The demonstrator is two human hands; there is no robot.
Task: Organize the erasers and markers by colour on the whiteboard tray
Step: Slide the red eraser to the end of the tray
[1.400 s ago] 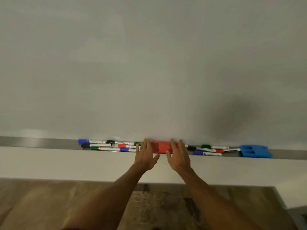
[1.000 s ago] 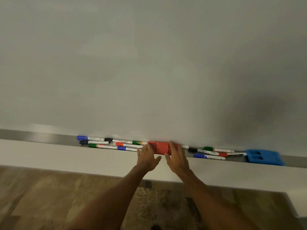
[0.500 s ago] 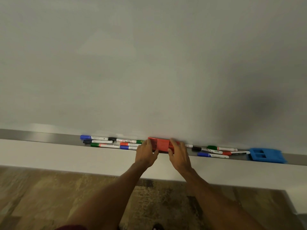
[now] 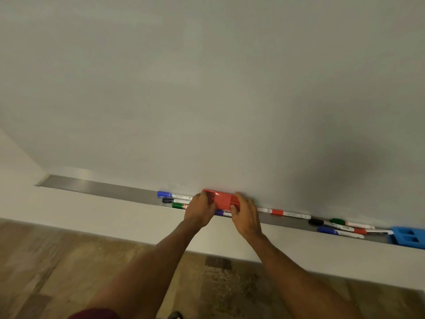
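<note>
A red eraser [image 4: 222, 200] is held between both hands, lifted just above the grey whiteboard tray [image 4: 103, 187]. My left hand [image 4: 199, 210] grips its left end and my right hand [image 4: 245, 211] grips its right end. Left of the hands lie a blue-capped marker [image 4: 171, 194], a black-capped marker [image 4: 174, 200] and a green-capped marker [image 4: 180, 206]. A blue marker [image 4: 222, 213] shows under the eraser. To the right lies a marker with a red band [image 4: 284, 213], then a cluster of black [image 4: 318, 221], green [image 4: 349, 223], blue [image 4: 339, 232] and red [image 4: 368, 231] markers. A blue eraser [image 4: 408, 236] sits at the far right.
The whiteboard [image 4: 207, 88] fills the upper view. The tray's left stretch, out to its end [image 4: 43, 181], holds nothing. Below the tray is a pale wall band [image 4: 92, 217], then wooden floor [image 4: 57, 261].
Both hands closed on the red eraser and raised it off the tray, shifting it left over the markers. The view swung left, showing the tray's left end.
</note>
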